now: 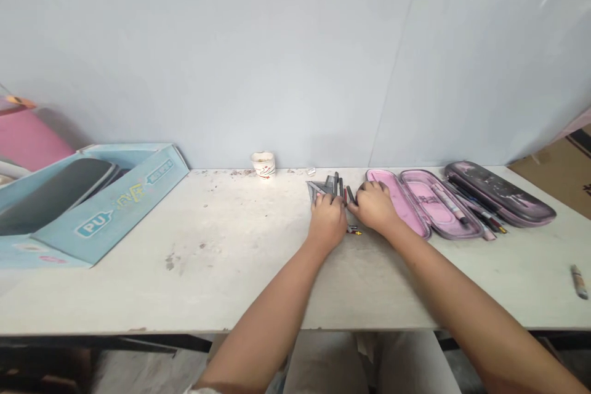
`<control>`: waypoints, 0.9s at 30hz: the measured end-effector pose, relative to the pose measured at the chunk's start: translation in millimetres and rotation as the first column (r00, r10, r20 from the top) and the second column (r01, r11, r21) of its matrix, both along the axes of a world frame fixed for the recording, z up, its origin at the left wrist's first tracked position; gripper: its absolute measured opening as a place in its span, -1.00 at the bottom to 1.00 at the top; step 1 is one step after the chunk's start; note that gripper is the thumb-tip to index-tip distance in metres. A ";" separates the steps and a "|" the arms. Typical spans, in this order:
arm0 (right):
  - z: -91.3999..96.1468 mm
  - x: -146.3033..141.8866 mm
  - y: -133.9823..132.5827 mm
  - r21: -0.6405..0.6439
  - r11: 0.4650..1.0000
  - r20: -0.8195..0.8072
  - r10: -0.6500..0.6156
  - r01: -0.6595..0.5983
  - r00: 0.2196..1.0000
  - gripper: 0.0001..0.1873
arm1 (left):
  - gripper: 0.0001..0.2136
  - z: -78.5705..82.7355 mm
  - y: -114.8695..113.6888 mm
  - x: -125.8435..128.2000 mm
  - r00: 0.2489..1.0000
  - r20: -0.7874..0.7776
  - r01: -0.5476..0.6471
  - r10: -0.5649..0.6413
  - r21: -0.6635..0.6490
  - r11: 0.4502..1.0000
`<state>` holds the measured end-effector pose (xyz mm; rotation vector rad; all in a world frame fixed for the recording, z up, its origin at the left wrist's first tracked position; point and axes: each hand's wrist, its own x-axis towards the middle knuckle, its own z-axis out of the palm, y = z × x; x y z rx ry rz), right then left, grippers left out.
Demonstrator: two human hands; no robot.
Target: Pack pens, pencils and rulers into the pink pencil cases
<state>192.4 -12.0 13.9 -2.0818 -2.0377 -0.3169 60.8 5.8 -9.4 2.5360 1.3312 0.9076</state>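
Observation:
Near the middle of the table, my left hand (327, 220) lies over a small cluster of pens (336, 183), its fingers bent down around them. A grey translucent set square (314, 189) sticks out beyond the fingers of that hand. My right hand (375, 204) is at the right side of the same cluster, fingers curled and thumb against the pens. Both palms face down, so the undersides of the fingers are hidden. Pen ends, one with a yellow tip (358, 233), show below the left hand. Beside the right hand lies an opened pink pencil case (415, 221) with a marker (450, 204) in it.
Further right are several loose pens (484, 215), a closed dark pencil case (503, 194) and a small tube (578, 282). A paper cup (263, 164) stands by the wall. At left, a light blue box (111, 212) holds a dark grey case (60, 191).

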 end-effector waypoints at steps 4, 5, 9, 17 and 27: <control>3.0 9.5 -25.3 0.327 0.933 -0.025 0.169 -0.152 0.985 -0.71 | -0.76 11.4 -6.0 9.4 0.921 0.382 0.146 -0.071 -0.171 0.974; 3.2 12.9 -32.0 0.386 0.897 0.008 0.230 -0.215 0.973 -0.73 | -0.76 13.3 -7.7 13.0 0.884 0.462 0.192 -0.070 -0.224 0.956; 2.7 35.4 -53.1 0.482 0.810 0.120 0.317 -0.334 0.941 -0.78 | -0.80 17.8 -15.2 36.2 0.763 0.645 0.344 -0.043 -0.348 0.872; -8.8 114.2 -79.4 0.503 0.859 -0.009 0.118 -0.098 0.993 -0.72 | -0.69 30.9 -29.6 125.8 0.638 0.770 0.545 0.018 -0.467 0.696; -36.1 166.2 -82.5 0.347 0.811 -0.170 -0.440 0.471 0.882 -0.61 | -0.65 17.2 -48.5 190.8 0.943 0.035 0.328 -0.331 -0.274 0.904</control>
